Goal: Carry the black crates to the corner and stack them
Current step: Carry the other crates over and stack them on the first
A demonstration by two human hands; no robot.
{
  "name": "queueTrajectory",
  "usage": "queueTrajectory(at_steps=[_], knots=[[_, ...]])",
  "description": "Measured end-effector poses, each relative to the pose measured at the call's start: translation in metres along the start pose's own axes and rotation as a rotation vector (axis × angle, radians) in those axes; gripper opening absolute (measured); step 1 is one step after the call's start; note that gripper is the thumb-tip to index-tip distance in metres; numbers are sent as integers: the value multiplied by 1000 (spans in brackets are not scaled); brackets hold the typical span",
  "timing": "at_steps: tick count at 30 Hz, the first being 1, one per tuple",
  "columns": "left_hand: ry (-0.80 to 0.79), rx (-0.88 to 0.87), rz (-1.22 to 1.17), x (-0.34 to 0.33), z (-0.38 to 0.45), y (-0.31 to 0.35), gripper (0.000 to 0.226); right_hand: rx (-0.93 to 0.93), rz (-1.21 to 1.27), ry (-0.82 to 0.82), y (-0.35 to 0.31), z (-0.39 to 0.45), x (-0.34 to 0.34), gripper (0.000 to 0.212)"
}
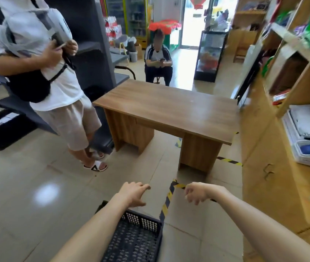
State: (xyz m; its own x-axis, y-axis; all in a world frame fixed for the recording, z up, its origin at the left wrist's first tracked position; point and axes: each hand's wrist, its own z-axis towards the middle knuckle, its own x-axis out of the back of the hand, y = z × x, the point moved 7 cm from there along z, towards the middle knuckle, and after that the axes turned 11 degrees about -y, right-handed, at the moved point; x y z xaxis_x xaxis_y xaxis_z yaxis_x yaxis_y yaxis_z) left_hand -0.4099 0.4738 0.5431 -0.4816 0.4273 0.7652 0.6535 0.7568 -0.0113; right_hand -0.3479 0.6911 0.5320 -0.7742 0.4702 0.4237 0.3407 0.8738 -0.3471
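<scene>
Head: left hand (134,193), right hand (195,193) loosely open, empty, above black crate (137,241).

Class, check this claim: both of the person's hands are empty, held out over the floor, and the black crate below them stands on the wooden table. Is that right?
One detail is wrong. In the head view the black crate sits on the tiled floor, well short of the wooden table. The rest holds: the left hand and right hand are empty, held out over the floor.

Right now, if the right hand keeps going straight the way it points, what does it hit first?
Probably the wooden desk. The right hand is empty, held above the floor tape, fingers loosely curled, pointing forward. Nothing shows between it and the desk's near leg panel, though depth is unclear.
</scene>
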Motion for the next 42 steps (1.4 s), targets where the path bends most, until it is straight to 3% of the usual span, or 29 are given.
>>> queueTrajectory(at_steps=[8, 14, 21, 30, 36, 42], knots=[[-27, 82, -52, 68, 104, 36, 62, 62, -23, 145, 77, 27, 133, 27], [-30, 52, -76, 110, 166, 89, 61, 13, -34, 101, 157, 54, 191, 11], [3, 102, -99, 148, 216, 54, 60, -19, -24, 92, 184, 89, 241, 10], [-82, 199, -241, 131, 255, -48, 59, 42, -187, -22, 83, 163, 299, 20], [5, 346, -467, 135, 239, -155, 58, 128, -282, -28, -35, 206, 349, 17], [48, 513, -725, 84, 191, -222, 57, 236, -482, -139, -168, 252, 324, 16]])
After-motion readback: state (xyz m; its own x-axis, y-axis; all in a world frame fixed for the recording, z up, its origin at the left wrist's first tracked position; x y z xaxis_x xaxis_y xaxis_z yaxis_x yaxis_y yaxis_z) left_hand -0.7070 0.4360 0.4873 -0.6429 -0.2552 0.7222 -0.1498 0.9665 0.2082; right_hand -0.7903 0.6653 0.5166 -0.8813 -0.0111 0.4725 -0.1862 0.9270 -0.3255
